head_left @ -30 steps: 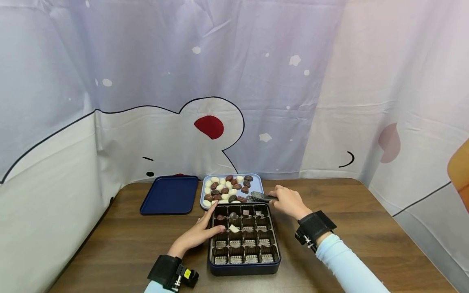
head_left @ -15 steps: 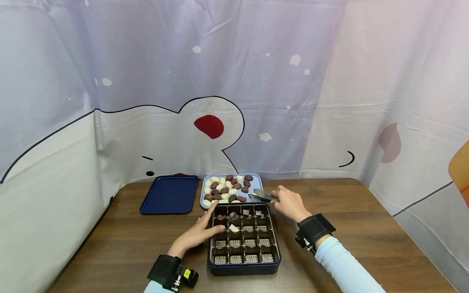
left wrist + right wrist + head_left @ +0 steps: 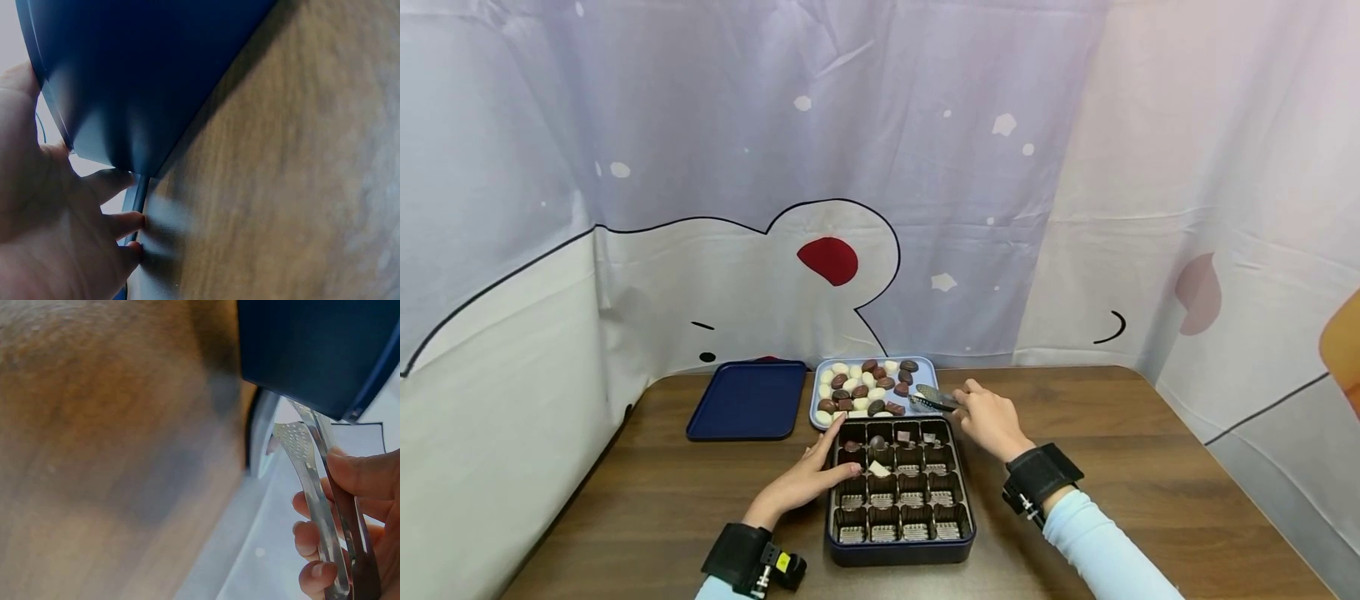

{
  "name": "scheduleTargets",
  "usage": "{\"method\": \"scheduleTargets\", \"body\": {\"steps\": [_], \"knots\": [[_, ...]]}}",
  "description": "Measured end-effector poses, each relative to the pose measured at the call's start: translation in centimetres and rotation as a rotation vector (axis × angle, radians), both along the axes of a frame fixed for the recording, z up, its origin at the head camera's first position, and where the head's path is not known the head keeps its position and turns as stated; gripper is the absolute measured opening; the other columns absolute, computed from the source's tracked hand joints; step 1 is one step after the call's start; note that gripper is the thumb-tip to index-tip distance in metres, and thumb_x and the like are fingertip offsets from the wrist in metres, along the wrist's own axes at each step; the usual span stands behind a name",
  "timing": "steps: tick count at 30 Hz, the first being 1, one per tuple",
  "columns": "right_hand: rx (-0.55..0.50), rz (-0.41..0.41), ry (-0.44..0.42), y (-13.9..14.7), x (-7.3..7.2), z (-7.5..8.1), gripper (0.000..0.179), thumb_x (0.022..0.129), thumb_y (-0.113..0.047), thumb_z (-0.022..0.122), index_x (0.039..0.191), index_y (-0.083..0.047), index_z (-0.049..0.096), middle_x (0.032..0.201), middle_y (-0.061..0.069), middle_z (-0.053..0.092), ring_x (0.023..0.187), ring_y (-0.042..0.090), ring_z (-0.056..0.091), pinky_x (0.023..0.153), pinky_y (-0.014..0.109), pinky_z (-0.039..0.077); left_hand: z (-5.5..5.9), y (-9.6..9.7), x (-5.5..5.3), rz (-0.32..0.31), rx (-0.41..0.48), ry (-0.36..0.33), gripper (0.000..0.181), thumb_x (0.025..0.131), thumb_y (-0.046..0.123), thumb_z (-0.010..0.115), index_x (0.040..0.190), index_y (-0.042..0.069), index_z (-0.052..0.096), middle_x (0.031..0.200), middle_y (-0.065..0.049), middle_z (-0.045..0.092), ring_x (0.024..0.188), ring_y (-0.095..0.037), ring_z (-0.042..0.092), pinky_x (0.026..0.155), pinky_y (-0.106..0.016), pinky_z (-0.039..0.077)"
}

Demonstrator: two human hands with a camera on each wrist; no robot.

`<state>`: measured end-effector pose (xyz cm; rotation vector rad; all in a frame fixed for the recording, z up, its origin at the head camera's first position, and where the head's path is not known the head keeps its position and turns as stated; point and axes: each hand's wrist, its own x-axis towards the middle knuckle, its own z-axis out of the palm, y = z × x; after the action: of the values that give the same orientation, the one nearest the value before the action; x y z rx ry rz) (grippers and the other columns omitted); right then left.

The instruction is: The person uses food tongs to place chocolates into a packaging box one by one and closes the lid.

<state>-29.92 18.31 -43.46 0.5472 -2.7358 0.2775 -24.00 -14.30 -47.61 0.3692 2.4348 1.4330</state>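
Observation:
In the head view my right hand (image 3: 988,419) holds metal serving tongs (image 3: 934,396) over the right front corner of a light blue tray (image 3: 928,379). The right wrist view shows the thumb on one arm of the tongs (image 3: 319,500) and the fingers around the other, their perforated ends apart. Whether anything lies between those ends cannot be told. With its fingers spread, my left hand (image 3: 805,479) touches the left side and rim of a dark blue box (image 3: 901,552). Its black divided insert bears several chocolates in the back row and a white piece (image 3: 878,468) in the second row.
Several white and brown chocolates (image 3: 860,390) lie on the light blue tray, directly behind the box. A dark blue tray (image 3: 747,402) lies to its left. Behind the wooden table (image 3: 1060,500) hangs a printed curtain (image 3: 955,208).
The tongs have shifted slightly right and back from the brown chocolates at the tray's front, and their ends have spread a little. My left hand and the box have stayed put.

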Motion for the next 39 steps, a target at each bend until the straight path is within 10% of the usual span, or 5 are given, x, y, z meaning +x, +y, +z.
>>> {"method": "scheduleTargets", "body": {"steps": [11, 31, 35, 39], "knots": [[-0.141, -0.009, -0.106, 0.9, 1.5, 3.4, 0.032, 0.095, -0.018, 0.074, 0.125, -0.006, 0.076, 0.091, 0.001, 0.058, 0.066, 0.011, 0.050, 0.057, 0.031, 0.041, -0.1, -0.1, -0.1, -0.019, 0.000, 0.010, 0.094, 0.100, 0.051, 0.063, 0.169, 0.030, 0.003, 0.175, -0.019, 0.002, 0.154, -0.060, -0.009, 0.110, -0.088, 0.002], [-0.039, 0.289, -0.356, 1.9, 4.1, 8.0, 0.030, 0.091, -0.019, 0.075, 0.119, -0.010, 0.079, 0.094, -0.003, 0.060, 0.075, 0.008, 0.051, 0.065, 0.028, 0.042, -0.3, -0.2, -0.3, -0.009, -0.001, -0.010, 0.095, 0.099, 0.054, 0.063, 0.169, 0.033, 0.002, 0.176, -0.016, -0.002, 0.155, -0.057, -0.012, 0.111, -0.087, 0.002], [-0.022, 0.301, -0.394, 1.7, 4.4, 7.9, 0.028, 0.089, -0.019, 0.076, 0.116, -0.010, 0.080, 0.114, 0.008, 0.072, 0.105, 0.029, 0.069, 0.083, 0.046, 0.056, -0.5, -0.3, -0.3, -0.014, -0.006, -0.001, 0.095, 0.098, 0.060, 0.062, 0.168, 0.036, 0.002, 0.176, -0.014, -0.001, 0.155, -0.056, -0.012, 0.111, -0.087, 0.003], [-0.041, 0.288, -0.450, 1.6, 4.5, 7.7, 0.027, 0.089, -0.019, 0.076, 0.114, -0.010, 0.081, 0.133, 0.019, 0.070, 0.133, 0.046, 0.058, 0.103, 0.062, 0.051, -0.8, -0.3, -0.4, -0.019, 0.012, 0.007, 0.097, 0.096, 0.061, 0.063, 0.168, 0.037, 0.003, 0.176, -0.016, 0.000, 0.154, -0.058, -0.012, 0.110, -0.087, 0.002]]}}
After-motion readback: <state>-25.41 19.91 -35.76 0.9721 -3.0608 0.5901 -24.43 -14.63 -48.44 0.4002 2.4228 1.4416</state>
